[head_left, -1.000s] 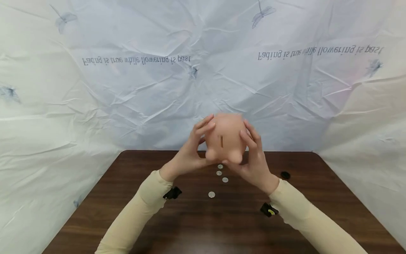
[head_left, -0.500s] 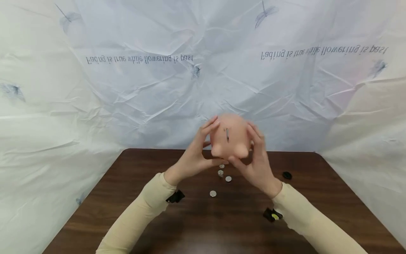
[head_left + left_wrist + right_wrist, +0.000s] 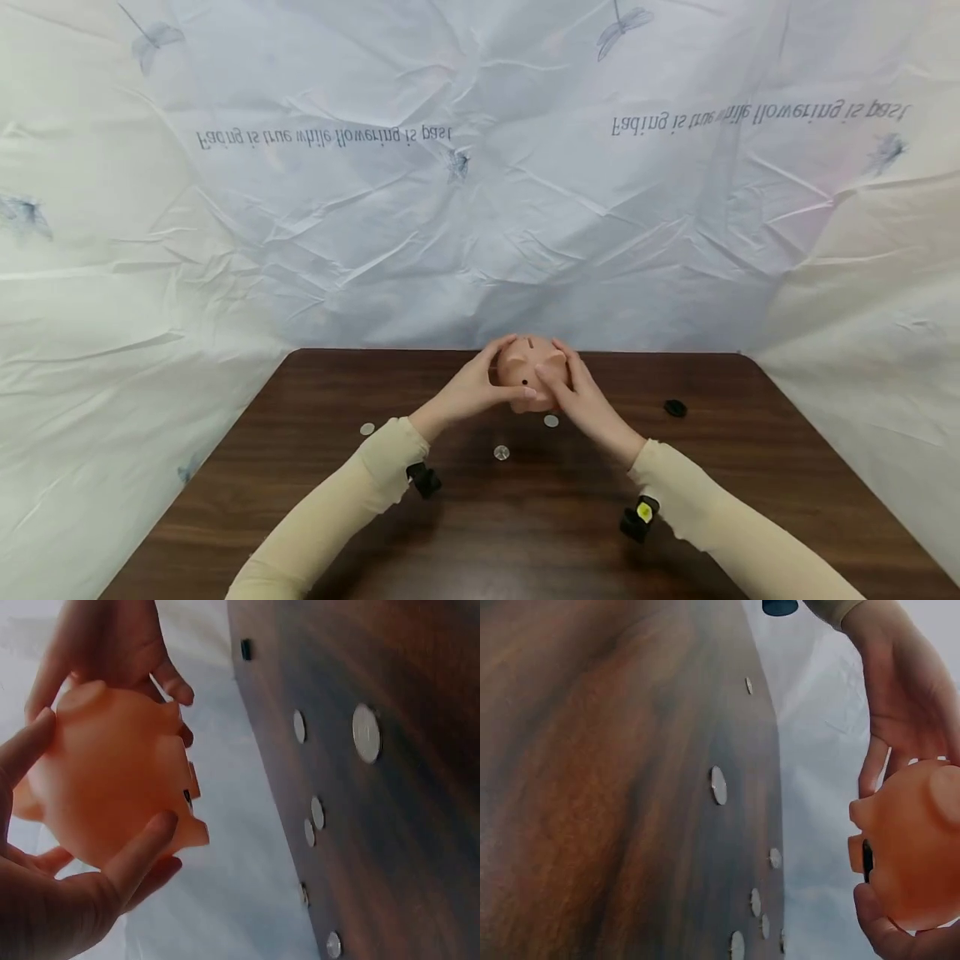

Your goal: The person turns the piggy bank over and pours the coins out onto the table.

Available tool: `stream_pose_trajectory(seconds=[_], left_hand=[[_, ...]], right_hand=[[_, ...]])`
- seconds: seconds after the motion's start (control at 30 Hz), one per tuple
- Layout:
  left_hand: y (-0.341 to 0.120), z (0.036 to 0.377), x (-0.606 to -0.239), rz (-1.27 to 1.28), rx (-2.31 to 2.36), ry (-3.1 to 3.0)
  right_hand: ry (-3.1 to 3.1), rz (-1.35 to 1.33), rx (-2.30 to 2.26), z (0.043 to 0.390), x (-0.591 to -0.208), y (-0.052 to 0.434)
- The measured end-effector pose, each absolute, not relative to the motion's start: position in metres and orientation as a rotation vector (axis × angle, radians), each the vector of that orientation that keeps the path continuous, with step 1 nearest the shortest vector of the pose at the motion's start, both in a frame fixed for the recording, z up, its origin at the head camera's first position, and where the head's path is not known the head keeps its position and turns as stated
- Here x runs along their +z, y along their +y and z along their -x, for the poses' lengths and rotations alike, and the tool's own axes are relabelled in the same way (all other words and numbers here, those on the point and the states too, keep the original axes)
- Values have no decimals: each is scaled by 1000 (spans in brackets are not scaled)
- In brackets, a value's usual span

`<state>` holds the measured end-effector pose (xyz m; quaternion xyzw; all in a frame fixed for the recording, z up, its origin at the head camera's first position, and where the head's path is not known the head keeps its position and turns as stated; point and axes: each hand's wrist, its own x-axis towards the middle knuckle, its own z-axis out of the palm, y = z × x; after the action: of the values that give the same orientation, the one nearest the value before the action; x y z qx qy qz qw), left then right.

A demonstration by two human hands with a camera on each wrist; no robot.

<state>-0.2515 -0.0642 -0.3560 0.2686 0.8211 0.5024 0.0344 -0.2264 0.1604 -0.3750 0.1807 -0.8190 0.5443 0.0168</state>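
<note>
A pink piggy bank (image 3: 529, 357) is held between both hands near the far middle of the table, its coin slot on top and a dark eye dot showing. My left hand (image 3: 468, 393) grips its left side, the thumb across the front; my right hand (image 3: 596, 414) grips the right side the same way. In the left wrist view the piggy bank (image 3: 112, 772) is off the table, legs towards the tabletop. A dark opening (image 3: 868, 859) shows on its underside. Coins lie below: one coin (image 3: 551, 421) near the right thumb, another coin (image 3: 502, 452) nearer me.
A coin (image 3: 367, 429) lies beside the left sleeve, and several more coins show in the wrist views. A small black round piece (image 3: 675, 408) sits on the right of the dark wooden table (image 3: 480, 533). White printed sheeting (image 3: 480, 233) hangs behind and along both sides.
Both hands have lowered the piggy bank and tilted it, so the slot has moved towards the far top and an eye shows. A coin beside the left sleeve has come into view.
</note>
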Motion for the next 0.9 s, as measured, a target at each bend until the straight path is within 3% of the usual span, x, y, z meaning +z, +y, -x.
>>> stream_pose_trajectory(seconds=[0.1, 0.2, 0.43, 0.5, 0.6, 0.73, 0.8, 0.9], left_hand=[[-66, 255, -345, -896, 1547, 2553], [-67, 254, -323, -1142, 1546, 2633], [-73, 211, -246, -2353, 1407, 2604], [-72, 201, -238, -2493, 1388, 2586], [-70, 206, -256, -2171, 1547, 2570], [-67, 240, -316, -1166, 1739, 2421], [-66, 255, -344, -804, 1740, 2309], [-64, 266, -365, -589, 1748, 2177]], right_hand=[[-2502, -588, 1618, 229, -368, 160], [-2340, -684, 1465, 228, -353, 160], [-1431, -1074, 1038, 212, -291, 149], [-1288, -1111, 1018, 206, -280, 144], [-1433, -1085, 1113, 200, -285, 141], [-2147, -812, 1574, 201, -319, 144], [-2438, -585, 1782, 207, -341, 148], [-2561, -422, 1938, 224, -366, 154]])
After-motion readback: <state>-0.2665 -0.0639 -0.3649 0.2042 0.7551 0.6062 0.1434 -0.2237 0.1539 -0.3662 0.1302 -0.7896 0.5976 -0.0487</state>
